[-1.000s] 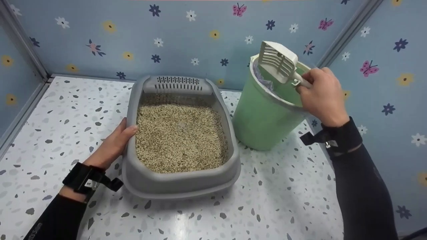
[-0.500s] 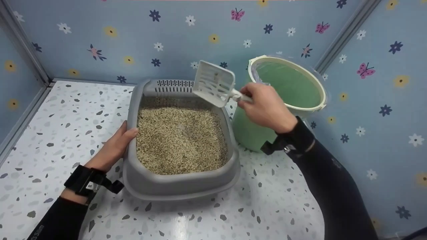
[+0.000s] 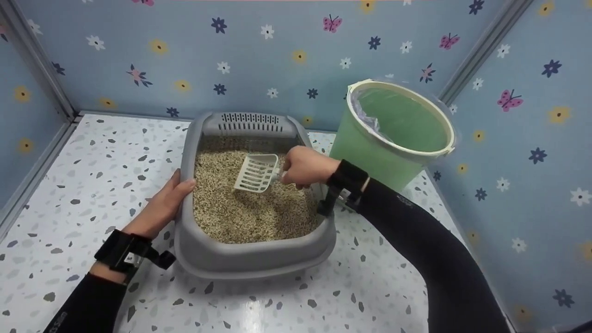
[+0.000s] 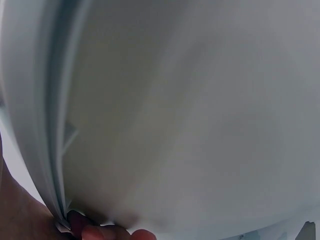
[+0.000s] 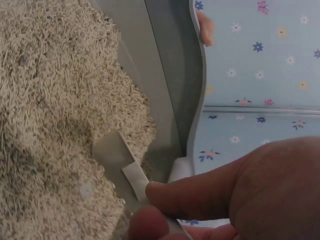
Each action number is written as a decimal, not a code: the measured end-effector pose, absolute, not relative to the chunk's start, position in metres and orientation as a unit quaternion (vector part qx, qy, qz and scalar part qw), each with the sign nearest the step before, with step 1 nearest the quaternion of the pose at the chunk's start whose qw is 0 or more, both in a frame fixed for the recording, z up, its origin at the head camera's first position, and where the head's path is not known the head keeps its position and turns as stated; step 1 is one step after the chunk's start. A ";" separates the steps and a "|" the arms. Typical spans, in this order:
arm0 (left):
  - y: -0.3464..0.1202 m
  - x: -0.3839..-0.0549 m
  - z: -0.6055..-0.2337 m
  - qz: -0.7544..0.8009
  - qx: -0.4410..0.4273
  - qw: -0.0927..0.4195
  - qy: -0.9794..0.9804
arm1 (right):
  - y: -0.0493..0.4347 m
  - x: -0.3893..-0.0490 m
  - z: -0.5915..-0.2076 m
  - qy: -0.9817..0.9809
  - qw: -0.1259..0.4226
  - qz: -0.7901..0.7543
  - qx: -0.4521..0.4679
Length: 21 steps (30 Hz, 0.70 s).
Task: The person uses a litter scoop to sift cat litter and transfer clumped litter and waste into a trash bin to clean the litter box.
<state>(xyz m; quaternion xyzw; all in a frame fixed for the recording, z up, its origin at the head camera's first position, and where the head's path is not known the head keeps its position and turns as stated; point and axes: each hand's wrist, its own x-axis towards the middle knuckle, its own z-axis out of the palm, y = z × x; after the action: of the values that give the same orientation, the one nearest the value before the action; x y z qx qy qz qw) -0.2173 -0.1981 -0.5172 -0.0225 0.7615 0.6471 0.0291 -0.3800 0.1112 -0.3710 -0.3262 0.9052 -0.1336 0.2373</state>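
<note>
A grey litter box (image 3: 254,261) filled with pellet litter (image 3: 231,222) stands on the speckled surface. At its left side my left hand (image 3: 159,206) grips the rim, thumb on top; in the left wrist view its fingertips (image 4: 142,234) show below the box's outer wall (image 4: 210,125). My right hand (image 3: 309,165) holds a white slotted litter scoop (image 3: 257,173) by its handle, over the right part of the box. In the right wrist view the scoop (image 5: 112,150) is tilted, its edge right at the litter, and thumb and finger pinch the handle.
A pale green bin (image 3: 370,155) with a clear liner stands right behind the box, close to its right side. Flower-patterned panels (image 3: 249,60) enclose the back and both sides. The speckled tabletop (image 3: 370,277) extends in front.
My right hand has brought the scoop from over the bin leftward and down into the litter box. My left hand stays on the box's rim.
</note>
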 end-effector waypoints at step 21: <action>-0.199 -0.218 -0.521 0.649 -0.014 0.028 0.760 | 0.099 -0.388 -0.397 0.888 0.281 -0.076 -0.356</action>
<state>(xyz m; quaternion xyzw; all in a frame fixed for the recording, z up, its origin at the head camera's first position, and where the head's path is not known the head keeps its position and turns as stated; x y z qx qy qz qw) -0.2184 -0.1992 -0.5209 -0.0143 0.7600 0.6492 0.0278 -0.3884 0.0988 -0.3970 -0.3564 0.8878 -0.0760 0.2811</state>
